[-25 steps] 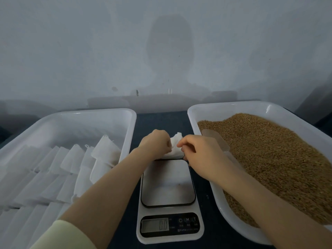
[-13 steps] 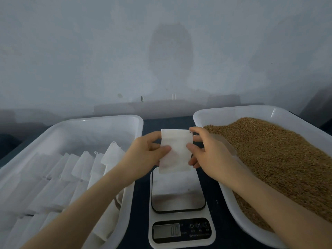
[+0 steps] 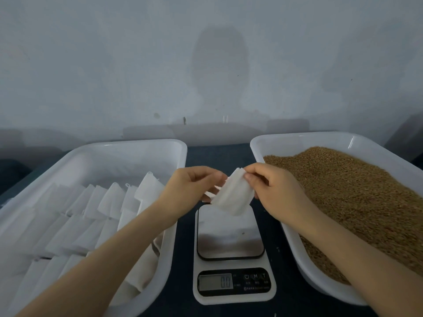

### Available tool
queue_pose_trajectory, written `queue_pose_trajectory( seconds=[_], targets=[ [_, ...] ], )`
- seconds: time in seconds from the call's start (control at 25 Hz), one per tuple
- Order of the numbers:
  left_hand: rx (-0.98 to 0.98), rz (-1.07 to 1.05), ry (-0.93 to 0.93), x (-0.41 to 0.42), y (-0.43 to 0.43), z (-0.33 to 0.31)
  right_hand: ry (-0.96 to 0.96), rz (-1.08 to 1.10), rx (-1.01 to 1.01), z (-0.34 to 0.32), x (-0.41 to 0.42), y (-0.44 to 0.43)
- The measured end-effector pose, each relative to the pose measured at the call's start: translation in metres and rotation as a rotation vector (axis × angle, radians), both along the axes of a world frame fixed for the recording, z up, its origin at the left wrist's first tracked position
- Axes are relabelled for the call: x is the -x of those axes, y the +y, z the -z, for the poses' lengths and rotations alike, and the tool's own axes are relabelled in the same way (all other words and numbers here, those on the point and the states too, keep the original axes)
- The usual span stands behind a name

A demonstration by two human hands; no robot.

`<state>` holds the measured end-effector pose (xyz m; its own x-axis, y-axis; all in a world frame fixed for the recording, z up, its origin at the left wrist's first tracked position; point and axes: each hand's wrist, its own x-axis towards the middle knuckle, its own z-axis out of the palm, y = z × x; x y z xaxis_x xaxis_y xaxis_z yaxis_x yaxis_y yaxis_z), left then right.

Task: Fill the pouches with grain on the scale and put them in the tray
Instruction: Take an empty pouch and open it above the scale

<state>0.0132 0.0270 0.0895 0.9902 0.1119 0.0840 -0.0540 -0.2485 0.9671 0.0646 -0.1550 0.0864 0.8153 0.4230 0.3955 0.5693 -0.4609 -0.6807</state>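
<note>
Head view: I see both hands pinching one white pouch [image 3: 233,197] in the air just above the scale's [image 3: 229,234] far edge, the left hand [image 3: 190,188] on its left side and the right hand [image 3: 274,191] at its top corner. The tray [image 3: 135,142] of stacked pouches [image 3: 91,202] sits left of the scale, the grain [image 3: 354,197] right of it.

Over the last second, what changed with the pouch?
The left hand and right hand raised the small white fabric pouch from the white digital scale's far edge, flattened it, then tilted it, still pinching it. The white pouch tray and white grain tray stayed put.
</note>
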Motion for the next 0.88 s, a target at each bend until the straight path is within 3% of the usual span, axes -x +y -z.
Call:
queue_pose_trajectory(
  seconds=[0.16,0.36,0.52,0.68,0.88],
  targets=[
    [-0.140,0.104,-0.011,0.004,-0.003,0.000,-0.057,0.023,0.015,0.000,-0.001,0.000],
    [-0.181,0.054,0.017,0.002,-0.002,0.002,-0.100,0.054,0.028,0.002,0.000,0.002],
    [-0.125,0.024,0.029,-0.001,-0.002,0.004,-0.069,0.147,-0.126,0.000,0.003,0.002],
    [-0.057,0.014,-0.014,-0.003,-0.002,0.003,0.097,-0.067,-0.092,0.003,0.010,0.009],
    [-0.159,0.034,-0.045,-0.003,-0.006,0.005,0.137,-0.175,-0.125,0.006,0.010,0.015]
  ],
)
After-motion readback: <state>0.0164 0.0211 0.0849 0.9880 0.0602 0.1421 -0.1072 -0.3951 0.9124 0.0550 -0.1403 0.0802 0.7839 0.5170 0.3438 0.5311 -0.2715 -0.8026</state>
